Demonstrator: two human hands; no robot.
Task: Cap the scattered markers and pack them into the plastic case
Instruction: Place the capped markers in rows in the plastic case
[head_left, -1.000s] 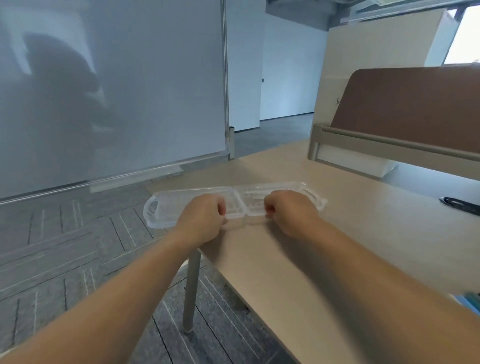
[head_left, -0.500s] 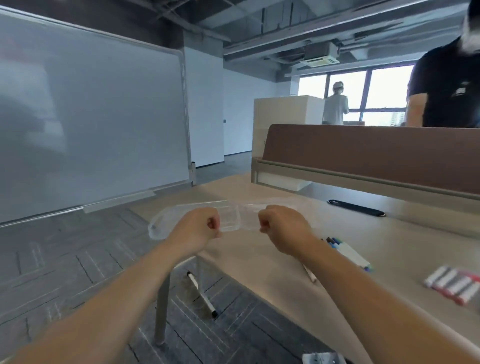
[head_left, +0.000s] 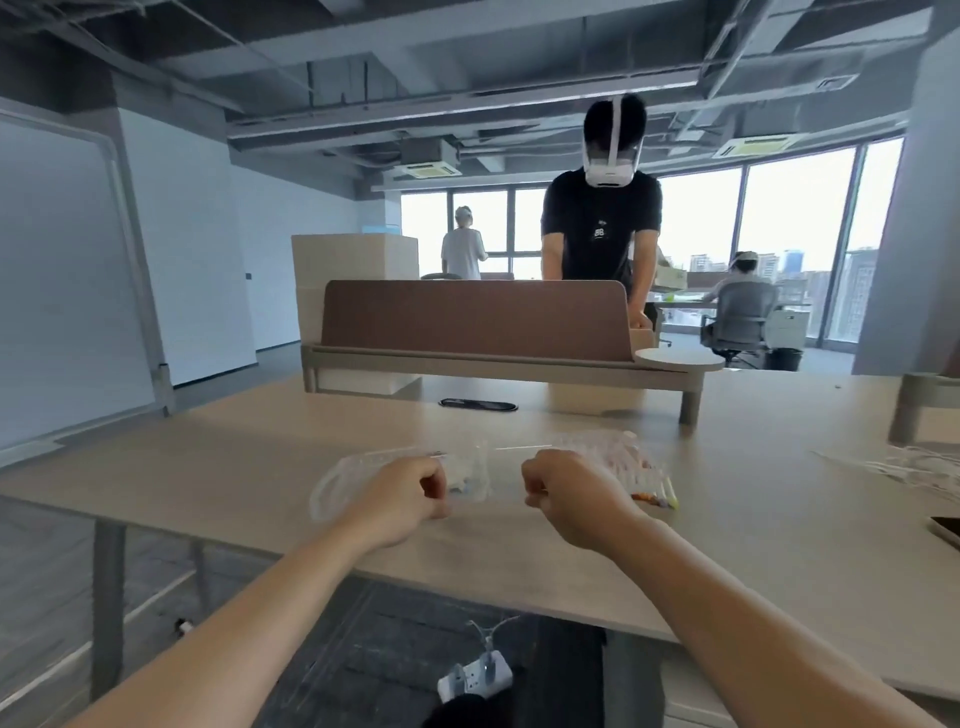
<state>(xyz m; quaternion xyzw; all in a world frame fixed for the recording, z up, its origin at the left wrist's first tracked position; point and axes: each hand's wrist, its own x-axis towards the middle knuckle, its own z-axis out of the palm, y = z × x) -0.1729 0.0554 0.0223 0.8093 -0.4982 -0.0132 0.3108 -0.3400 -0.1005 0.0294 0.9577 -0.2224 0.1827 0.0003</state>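
Note:
A clear plastic case (head_left: 488, 475) lies opened flat and is held just above the beige desk (head_left: 753, 519). My left hand (head_left: 402, 501) grips its near edge on the left half, and my right hand (head_left: 569, 496) grips the near edge on the right half. Both fists are curled tight. Through and beside the right half of the case, a row of markers (head_left: 652, 486) with coloured ends shows on the desk. Whether they are capped is too blurred to tell.
A brown desk divider (head_left: 475, 319) stands across the back, with a dark flat object (head_left: 478, 405) in front of it. White cables (head_left: 914, 465) lie at the right, a dark device (head_left: 946, 530) at the right edge. A person in a black shirt (head_left: 602, 223) stands beyond. A power strip (head_left: 475, 675) sits on the floor.
My head has turned right and up, away from the whiteboard. Both hands have carried the open case rightward from the desk's left corner to its middle, over the markers.

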